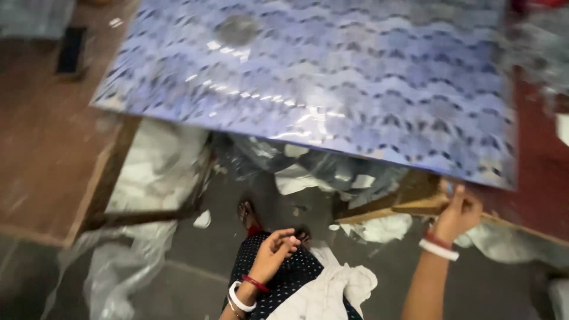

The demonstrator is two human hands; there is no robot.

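Overhead, we steady a large blue patterned sheet wrapped in glossy clear plastic point(332, 83): our right hand point(457, 213) pinches its near corner, fingers clamped on the edge above a wooden frame point(409, 198), apparently to keep it level. Our left hand point(274, 252) hangs free below, fingers loosely curled on nothing, crumpled white cloth point(332, 290) beside them.

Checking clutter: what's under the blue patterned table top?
Under the blue table top: crumpled clear plastic, white scraps and wooden legs. The right hand grips its corner. Anything further back is covered.
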